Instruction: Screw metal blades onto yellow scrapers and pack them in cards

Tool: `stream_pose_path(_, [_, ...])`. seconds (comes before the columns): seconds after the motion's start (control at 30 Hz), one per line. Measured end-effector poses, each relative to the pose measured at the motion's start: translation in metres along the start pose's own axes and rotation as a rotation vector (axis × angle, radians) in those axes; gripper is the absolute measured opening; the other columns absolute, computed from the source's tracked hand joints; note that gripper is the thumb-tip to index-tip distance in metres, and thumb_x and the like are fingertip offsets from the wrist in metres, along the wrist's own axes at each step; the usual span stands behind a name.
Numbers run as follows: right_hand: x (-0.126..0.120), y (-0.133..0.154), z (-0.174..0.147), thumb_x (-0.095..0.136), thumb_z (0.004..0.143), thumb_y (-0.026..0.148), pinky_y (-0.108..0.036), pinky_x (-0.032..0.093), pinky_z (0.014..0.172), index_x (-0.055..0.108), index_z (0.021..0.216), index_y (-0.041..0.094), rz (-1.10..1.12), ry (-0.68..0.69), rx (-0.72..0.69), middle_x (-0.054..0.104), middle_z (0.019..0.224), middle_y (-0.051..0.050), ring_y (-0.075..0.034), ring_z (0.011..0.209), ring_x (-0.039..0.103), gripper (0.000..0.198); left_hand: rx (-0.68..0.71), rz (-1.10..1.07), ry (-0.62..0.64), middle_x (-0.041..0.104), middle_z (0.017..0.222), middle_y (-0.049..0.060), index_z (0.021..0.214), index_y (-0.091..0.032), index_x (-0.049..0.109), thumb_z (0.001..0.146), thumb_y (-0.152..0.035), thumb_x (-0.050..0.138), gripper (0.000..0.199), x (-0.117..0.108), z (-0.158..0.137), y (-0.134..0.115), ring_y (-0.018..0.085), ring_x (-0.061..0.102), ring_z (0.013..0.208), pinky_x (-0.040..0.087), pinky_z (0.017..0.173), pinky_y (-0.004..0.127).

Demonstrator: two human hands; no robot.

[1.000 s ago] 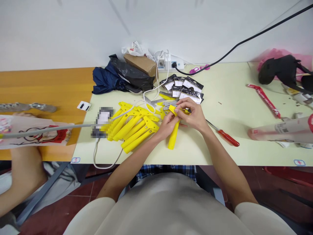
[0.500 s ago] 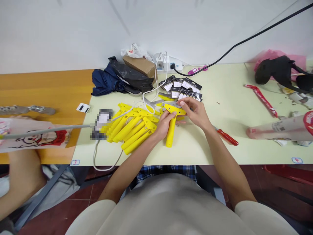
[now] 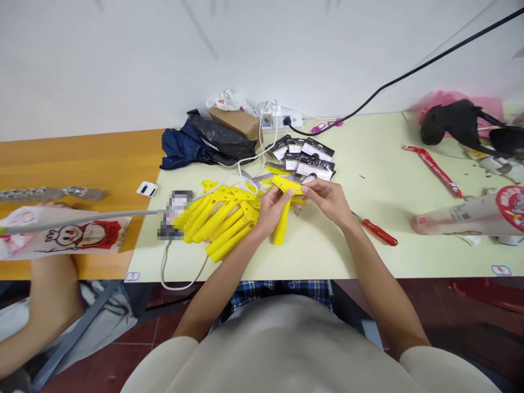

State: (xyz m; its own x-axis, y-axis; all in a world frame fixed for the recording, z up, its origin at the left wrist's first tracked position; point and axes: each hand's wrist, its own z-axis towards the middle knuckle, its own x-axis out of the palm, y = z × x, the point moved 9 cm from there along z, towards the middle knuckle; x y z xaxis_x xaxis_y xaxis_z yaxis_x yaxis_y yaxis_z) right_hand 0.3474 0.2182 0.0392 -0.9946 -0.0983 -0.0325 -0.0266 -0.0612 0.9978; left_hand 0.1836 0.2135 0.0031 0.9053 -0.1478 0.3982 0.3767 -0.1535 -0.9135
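Note:
Between my hands is a yellow T-shaped scraper (image 3: 280,226), its wide head away from me and its handle toward me. My left hand (image 3: 271,212) is closed round the neck and left part of the head, thumb on top. At the right end of the head, my right hand (image 3: 329,202) pinches with thumb and fingertips; anything small within that pinch is hidden. Several more yellow scrapers (image 3: 223,218) lie piled on the left. Just beyond the head are grey metal blades (image 3: 290,178) and black-and-white card packets (image 3: 315,166).
A red-handled screwdriver (image 3: 380,233) lies right of my right forearm. White cable loops (image 3: 262,158) cross the pile toward a power strip (image 3: 273,119). A dark umbrella (image 3: 184,144) sits behind. A cup (image 3: 458,218) stands at right; another person's arm (image 3: 55,295) is at left.
My right hand has lowered slightly and come in against the right end of the scraper head. The scraper has tilted a little in my left hand. The camera view has shifted slightly.

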Motion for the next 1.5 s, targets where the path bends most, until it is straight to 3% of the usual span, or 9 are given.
stream_pose_path(0.17, [0.0, -0.011, 0.0, 0.099, 0.078, 0.073, -0.047, 0.076, 0.078, 0.083, 0.093, 0.024, 0.108, -0.029, 0.085, 0.084, 0.087, -0.007, -0.027, 0.075, 0.084, 0.055, 0.086, 0.125, -0.062, 0.074, 0.14, 0.012, 0.141, -0.026, 0.067, 0.093, -0.06, 0.09, 0.063, -0.007, 0.001, 0.0, 0.027, 0.076, 0.121, 0.072, 0.093, 0.041])
stream_pose_path(0.33, [-0.007, -0.015, 0.001, 0.103, 0.075, 0.07, -0.048, 0.077, 0.081, 0.081, 0.091, 0.024, 0.169, -0.124, 0.096, 0.083, 0.083, -0.006, -0.029, 0.078, 0.086, 0.054, 0.354, 0.494, -0.146, 0.043, 0.177, 0.016, 0.17, -0.038, 0.049, 0.096, -0.054, 0.089, 0.086, -0.01, -0.013, -0.023, 0.031, 0.068, 0.137, 0.069, 0.097, 0.042])
stream_pose_path(0.4, [-0.01, -0.016, 0.001, 0.103, 0.074, 0.07, -0.049, 0.077, 0.083, 0.08, 0.091, 0.024, 0.188, -0.155, 0.092, 0.083, 0.083, -0.005, -0.029, 0.079, 0.086, 0.054, 0.468, 0.679, -0.093, 0.038, 0.182, 0.017, 0.17, -0.035, 0.053, 0.101, -0.052, 0.084, 0.078, -0.002, -0.018, -0.031, 0.036, 0.065, 0.143, 0.066, 0.107, 0.05])
stream_pose_path(0.53, [-0.014, -0.017, 0.002, 0.105, 0.071, 0.07, -0.049, 0.077, 0.087, 0.079, 0.089, 0.024, 0.201, -0.191, 0.082, 0.084, 0.087, -0.005, -0.028, 0.082, 0.086, 0.055, 0.643, 0.881, 0.03, 0.052, 0.176, 0.016, 0.159, -0.031, 0.069, 0.112, -0.043, 0.066, 0.049, 0.013, -0.023, -0.033, 0.035, 0.064, 0.148, 0.056, 0.127, 0.06])
stream_pose_path(0.67, [-0.012, -0.016, 0.002, 0.105, 0.071, 0.069, -0.049, 0.076, 0.092, 0.08, 0.089, 0.024, 0.197, -0.195, 0.067, 0.084, 0.088, -0.005, -0.027, 0.084, 0.085, 0.054, 0.691, 0.929, 0.053, 0.053, 0.177, 0.013, 0.158, -0.033, 0.073, 0.114, -0.032, 0.058, 0.046, 0.014, -0.023, -0.027, 0.034, 0.063, 0.15, 0.055, 0.128, 0.06])
stream_pose_path(1.0, [-0.008, -0.007, 0.0, 0.105, 0.074, 0.067, -0.047, 0.075, 0.092, 0.081, 0.095, 0.025, 0.18, -0.175, -0.009, 0.085, 0.095, -0.006, -0.026, 0.087, 0.084, 0.053, 0.615, 0.942, 0.031, 0.053, 0.18, 0.012, 0.156, -0.031, 0.075, 0.115, -0.034, 0.051, 0.047, 0.01, -0.019, -0.02, 0.037, 0.06, 0.155, 0.05, 0.131, 0.064])
stream_pose_path(1.2, [0.004, 0.008, -0.007, 0.088, 0.094, 0.071, -0.051, 0.072, 0.102, 0.08, 0.122, 0.028, 0.109, -0.057, -0.083, 0.087, 0.117, -0.008, -0.028, 0.103, 0.087, 0.052, 0.43, 0.614, 0.0, 0.063, 0.17, 0.014, 0.151, -0.029, 0.071, 0.113, -0.047, 0.064, 0.043, 0.001, -0.014, -0.023, 0.034, 0.056, 0.162, 0.047, 0.135, 0.058])
stream_pose_path(1.33, [0.008, 0.011, -0.009, 0.071, 0.108, 0.069, -0.051, 0.068, 0.107, 0.072, 0.135, 0.03, -0.013, -0.025, -0.154, 0.086, 0.127, -0.009, -0.029, 0.115, 0.084, 0.047, 0.207, 0.224, -0.078, 0.079, 0.135, 0.011, 0.134, -0.027, 0.064, 0.1, -0.057, 0.083, 0.048, -0.011, -0.004, -0.016, 0.028, 0.079, 0.126, 0.066, 0.102, 0.041])
stream_pose_path(1.5, [-0.001, 0.012, -0.005, 0.072, 0.109, 0.058, -0.054, 0.058, 0.11, 0.073, 0.118, 0.028, -0.284, -0.011, -0.282, 0.078, 0.125, -0.011, -0.03, 0.117, 0.073, 0.031, -0.011, -0.126, -0.184, 0.081, 0.105, 0.004, 0.128, -0.027, 0.059, 0.083, -0.042, 0.098, 0.061, -0.028, 0.003, -0.007, 0.018, 0.079, 0.087, 0.062, 0.076, 0.028])
